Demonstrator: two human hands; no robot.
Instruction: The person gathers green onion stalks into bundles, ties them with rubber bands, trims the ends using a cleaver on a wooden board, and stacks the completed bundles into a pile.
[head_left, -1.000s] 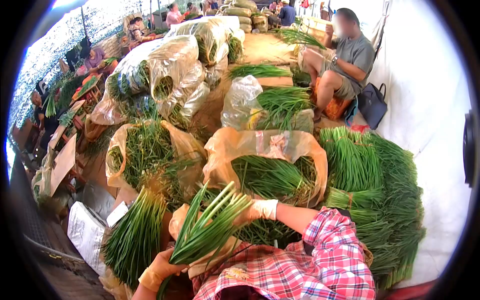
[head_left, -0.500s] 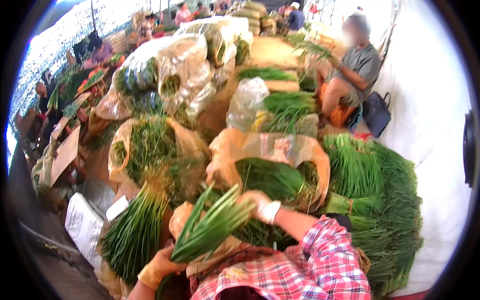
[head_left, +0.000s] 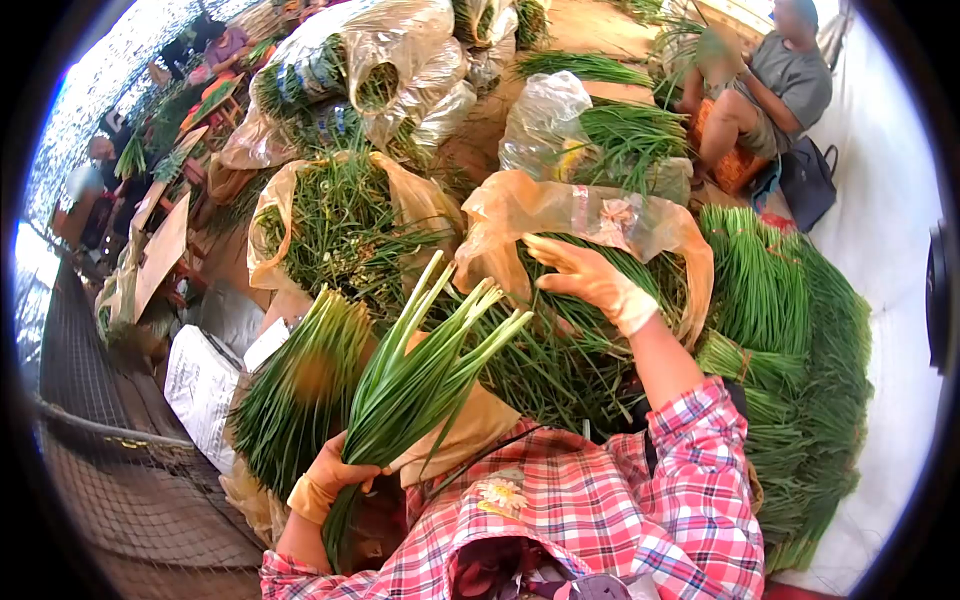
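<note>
A bunch of long green stalks (head_left: 415,385) with pale ends pointing up and away is held low down by my left hand (head_left: 335,475), whose gloved fingers wrap round the leaves. My right hand (head_left: 585,280), also gloved, is off the bunch, its fingers stretched out and apart over the near side of an orange plastic bag (head_left: 510,200). Loose greens (head_left: 560,370) lie below that hand. Left of the held bunch stands a larger bundle of greens (head_left: 300,400). A brown sheet or wrap (head_left: 470,430) is partly hidden behind the held stalks.
Tied green bundles (head_left: 755,280) are stacked at the right beside a white wall. An open bag of greens (head_left: 345,220) stands ahead, with large plastic-wrapped sacks (head_left: 410,70) beyond. A person in grey (head_left: 790,80) sits at the upper right. Dark netting (head_left: 110,400) lines the left.
My right hand has left the stalk ends and moved forward and right, its fingers spreading. The bunch stays in my left hand, now more upright. The view has tilted down.
</note>
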